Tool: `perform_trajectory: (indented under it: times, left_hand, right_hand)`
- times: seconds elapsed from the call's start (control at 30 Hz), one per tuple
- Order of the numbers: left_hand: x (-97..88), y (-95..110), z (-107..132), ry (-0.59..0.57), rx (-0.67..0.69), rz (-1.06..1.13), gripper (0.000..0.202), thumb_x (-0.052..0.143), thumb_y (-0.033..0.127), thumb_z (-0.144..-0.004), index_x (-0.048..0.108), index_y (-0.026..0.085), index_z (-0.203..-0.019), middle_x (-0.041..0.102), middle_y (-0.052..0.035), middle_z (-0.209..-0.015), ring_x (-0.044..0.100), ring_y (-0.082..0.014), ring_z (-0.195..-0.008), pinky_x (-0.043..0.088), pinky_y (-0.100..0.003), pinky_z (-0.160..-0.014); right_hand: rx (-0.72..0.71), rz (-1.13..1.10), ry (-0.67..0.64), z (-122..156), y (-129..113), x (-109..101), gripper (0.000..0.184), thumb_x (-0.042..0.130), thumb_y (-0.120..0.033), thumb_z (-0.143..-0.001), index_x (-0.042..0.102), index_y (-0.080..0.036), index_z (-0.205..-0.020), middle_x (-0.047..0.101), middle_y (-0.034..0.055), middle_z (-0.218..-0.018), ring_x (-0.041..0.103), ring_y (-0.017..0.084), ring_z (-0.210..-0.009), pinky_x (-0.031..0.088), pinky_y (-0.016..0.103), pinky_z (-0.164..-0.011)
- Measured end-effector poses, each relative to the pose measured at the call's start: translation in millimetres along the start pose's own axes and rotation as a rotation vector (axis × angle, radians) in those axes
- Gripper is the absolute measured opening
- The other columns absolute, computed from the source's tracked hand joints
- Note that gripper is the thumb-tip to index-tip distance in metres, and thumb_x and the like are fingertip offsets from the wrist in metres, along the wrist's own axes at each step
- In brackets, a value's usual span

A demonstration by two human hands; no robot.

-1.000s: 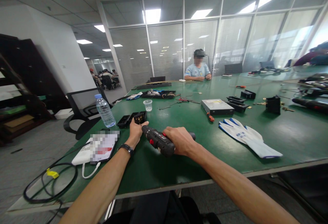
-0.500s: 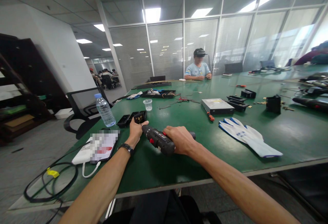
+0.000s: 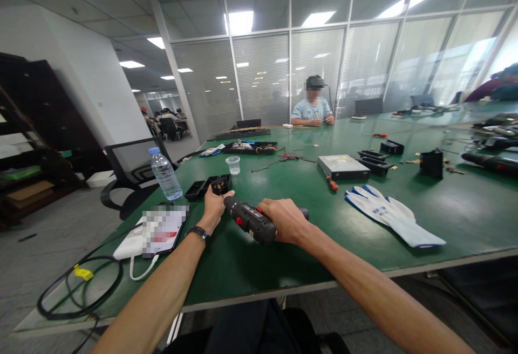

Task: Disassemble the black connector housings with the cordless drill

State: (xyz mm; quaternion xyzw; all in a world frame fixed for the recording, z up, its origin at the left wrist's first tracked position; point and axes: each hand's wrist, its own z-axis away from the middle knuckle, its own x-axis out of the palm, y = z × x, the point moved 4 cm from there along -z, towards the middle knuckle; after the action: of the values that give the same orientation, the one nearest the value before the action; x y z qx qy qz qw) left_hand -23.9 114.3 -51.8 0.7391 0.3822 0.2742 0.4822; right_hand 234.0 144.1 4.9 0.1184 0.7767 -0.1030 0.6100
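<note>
My right hand [image 3: 283,219] is closed around the grip of a black cordless drill [image 3: 251,222] with red buttons, its chuck pointing left toward my other hand. My left hand [image 3: 214,204], with a dark band at the wrist, grips a small black plastic housing [image 3: 221,185] that has brass-coloured metal parts inside. The drill's tip is close to that housing; whether the bit touches it is hidden by my fingers. Beside the housing, to its left, lies an open black plastic case [image 3: 196,190].
A water bottle [image 3: 165,175], a clear plastic cup [image 3: 233,165] and a phone with a white cable [image 3: 162,232] stand around my left hand. To the right lie a disc drive [image 3: 343,167], a red screwdriver [image 3: 332,183] and a white glove [image 3: 390,215]. A person [image 3: 312,107] sits across the table.
</note>
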Motion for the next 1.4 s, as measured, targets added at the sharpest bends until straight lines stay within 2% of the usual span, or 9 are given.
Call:
perform_trajectory:
  times: [0.23, 0.5, 0.7, 1.13, 1.4]
  left_hand:
    - [0.5, -2.1, -1.6, 0.005, -0.004, -0.003, 0.046, 0.086, 0.021, -0.059, 0.066, 0.014, -0.099, 0.071, -0.0067, -0.091, 0.066, -0.0179, -0.078, 0.056, -0.035, -0.077]
    - [1.5, -3.8, -1.8, -0.001, 0.002, 0.045, 0.045, 0.085, 0.022, -0.057, 0.065, 0.015, -0.097, 0.069, -0.0044, -0.086, 0.065, -0.017, -0.075, 0.056, -0.035, -0.075]
    - [0.9, 1.1, 1.0, 0.009, -0.002, 0.01, 0.043, 0.085, 0.02, -0.057, 0.065, 0.015, -0.094, 0.068, -0.0038, -0.084, 0.064, -0.017, -0.073, 0.056, -0.034, -0.073]
    - [0.4, -1.6, -0.3, 0.009, -0.001, 0.01, 0.045, 0.085, 0.019, -0.057, 0.065, 0.015, -0.097, 0.069, -0.0047, -0.087, 0.066, -0.0178, -0.077, 0.056, -0.035, -0.076]
    - [0.7, -5.9, -3.0, -0.015, 0.011, 0.044, 0.046, 0.086, 0.021, -0.057, 0.065, 0.014, -0.098, 0.069, -0.0047, -0.089, 0.064, -0.0156, -0.073, 0.055, -0.033, -0.074]
  right_hand:
    - [-0.011, -0.004, 0.028, 0.4, -0.3, -0.7, 0.033, 0.065, -0.046, -0.08, 0.062, -0.021, -0.102, 0.069, 0.0068, -0.102, 0.068, 0.022, -0.082, 0.041, 0.029, -0.066]
    - [0.002, 0.001, 0.006, 0.5, -0.4, -1.3, 0.033, 0.067, -0.043, -0.079, 0.063, -0.021, -0.104, 0.07, 0.007, -0.105, 0.069, 0.023, -0.086, 0.043, 0.029, -0.067]
    - [-0.02, -0.007, 0.052, 1.0, 0.8, 0.3, 0.032, 0.067, -0.045, -0.078, 0.063, -0.021, -0.1, 0.07, 0.0062, -0.101, 0.068, 0.022, -0.081, 0.041, 0.029, -0.066]
    - [-0.012, -0.004, 0.044, 1.0, 0.6, -0.1, 0.03, 0.065, -0.044, -0.079, 0.062, -0.021, -0.099, 0.07, 0.0058, -0.1, 0.067, 0.022, -0.082, 0.04, 0.029, -0.065]
    - [-0.025, 0.007, 0.055, 0.2, 2.0, 2.1, 0.03, 0.065, -0.042, -0.077, 0.061, -0.022, -0.098, 0.07, 0.0056, -0.1, 0.067, 0.021, -0.079, 0.037, 0.029, -0.062]
